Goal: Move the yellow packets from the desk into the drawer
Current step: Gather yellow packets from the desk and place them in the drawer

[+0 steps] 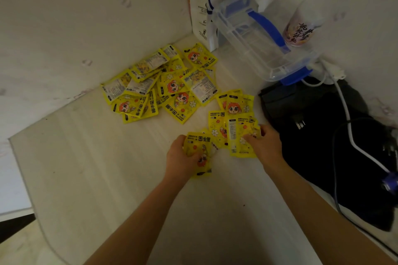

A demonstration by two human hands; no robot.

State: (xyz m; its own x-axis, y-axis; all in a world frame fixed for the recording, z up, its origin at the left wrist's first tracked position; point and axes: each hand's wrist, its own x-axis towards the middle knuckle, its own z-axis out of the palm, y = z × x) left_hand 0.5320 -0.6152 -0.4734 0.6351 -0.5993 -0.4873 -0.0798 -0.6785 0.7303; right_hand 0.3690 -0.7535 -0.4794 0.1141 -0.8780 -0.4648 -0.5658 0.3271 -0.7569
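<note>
Yellow packets [163, 86] lie heaped on the desk [90, 157], well beyond both hands; a smaller bunch sits right at the fingers. Left hand [183, 157] grips one packet [200, 153], fingers curled round it. Right hand [266, 145] presses and curls onto the near bunch [234, 127]. Best to rake that bunch into one stack and pinch it firmly, since slick wrappers probably slide. Drawer not in view. Right fingertips hidden under packets. Black bag [318, 135] just right of right hand.
</note>
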